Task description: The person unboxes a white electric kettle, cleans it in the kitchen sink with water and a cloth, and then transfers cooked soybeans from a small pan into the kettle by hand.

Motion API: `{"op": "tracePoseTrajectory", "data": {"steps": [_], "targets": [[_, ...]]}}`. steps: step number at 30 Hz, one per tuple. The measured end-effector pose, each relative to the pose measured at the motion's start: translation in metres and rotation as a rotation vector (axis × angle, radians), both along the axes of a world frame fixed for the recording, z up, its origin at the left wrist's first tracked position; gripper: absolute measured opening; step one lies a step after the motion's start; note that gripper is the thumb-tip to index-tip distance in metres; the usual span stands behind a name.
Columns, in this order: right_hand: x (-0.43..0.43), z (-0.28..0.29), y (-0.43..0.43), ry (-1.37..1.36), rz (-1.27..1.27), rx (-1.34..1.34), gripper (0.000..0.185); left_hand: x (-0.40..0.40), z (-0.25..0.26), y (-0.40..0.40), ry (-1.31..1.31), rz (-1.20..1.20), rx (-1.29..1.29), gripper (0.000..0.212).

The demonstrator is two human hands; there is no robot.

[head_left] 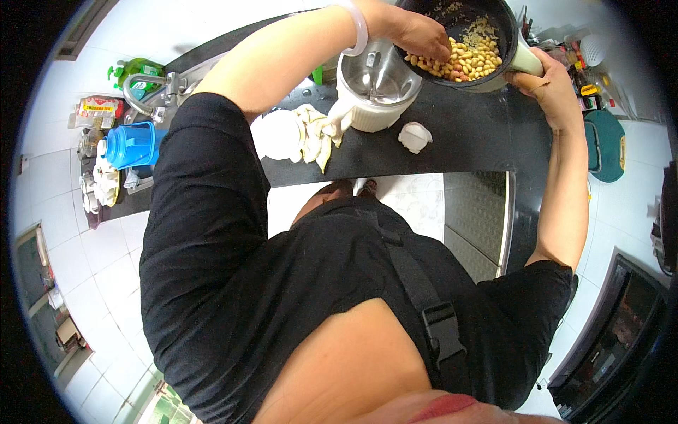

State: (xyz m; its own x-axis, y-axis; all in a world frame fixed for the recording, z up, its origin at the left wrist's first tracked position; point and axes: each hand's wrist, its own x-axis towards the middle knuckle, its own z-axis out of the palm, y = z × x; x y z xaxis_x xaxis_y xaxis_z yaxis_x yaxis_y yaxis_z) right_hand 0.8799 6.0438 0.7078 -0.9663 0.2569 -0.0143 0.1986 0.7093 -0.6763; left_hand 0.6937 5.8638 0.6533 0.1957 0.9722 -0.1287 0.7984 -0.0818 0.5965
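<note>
My right hand [553,87] grips the pale handle of a dark-lined pot [510,32], tilted so its inside faces me. Yellow beans [474,61], a few of them reddish, lie in its lower side, with small pale grains stuck above them. My left hand [424,37] reaches into the pot, fingers bent down among the beans; the fingertips are hidden. Just left of the pot stands a white ribbed jug [377,117] with a steel inside and a blade at its bottom. Its top is uncovered, and no beans show in it.
On the black countertop [466,127] sit a small white cap [416,138], a round white lid or bowl [280,135] and fruit peels [319,139]. A sink tap [143,93], a green bottle [140,71] and a blue jug [130,146] stand left. A green board [606,146] leans at right.
</note>
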Motion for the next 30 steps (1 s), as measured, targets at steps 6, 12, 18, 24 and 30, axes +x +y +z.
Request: {"op": "tracePoseTrajectory", "data": {"steps": [6, 12, 18, 24, 30], "targets": [[0.000, 0.006, -0.010, 0.038, 0.006, 0.025, 0.026, -0.005, -0.003, -0.005, 0.037, -0.035, 0.043, 0.033], [0.000, 0.007, -0.010, -0.015, -0.020, 0.038, 0.028, 0.001, 0.000, -0.016, -0.016, 0.027, 0.102, 0.033], [0.000, 0.008, -0.013, 0.007, 0.008, 0.035, 0.029, 0.006, 0.006, -0.027, 0.015, 0.061, 0.116, 0.032], [0.001, 0.011, -0.016, 0.002, 0.028, 0.080, 0.030, 0.009, 0.007, -0.036, 0.087, 0.089, 0.163, 0.030], [0.003, 0.010, -0.016, -0.009, 0.013, 0.075, 0.030, 0.013, 0.014, -0.046, 0.081, 0.065, 0.213, 0.027]]}}
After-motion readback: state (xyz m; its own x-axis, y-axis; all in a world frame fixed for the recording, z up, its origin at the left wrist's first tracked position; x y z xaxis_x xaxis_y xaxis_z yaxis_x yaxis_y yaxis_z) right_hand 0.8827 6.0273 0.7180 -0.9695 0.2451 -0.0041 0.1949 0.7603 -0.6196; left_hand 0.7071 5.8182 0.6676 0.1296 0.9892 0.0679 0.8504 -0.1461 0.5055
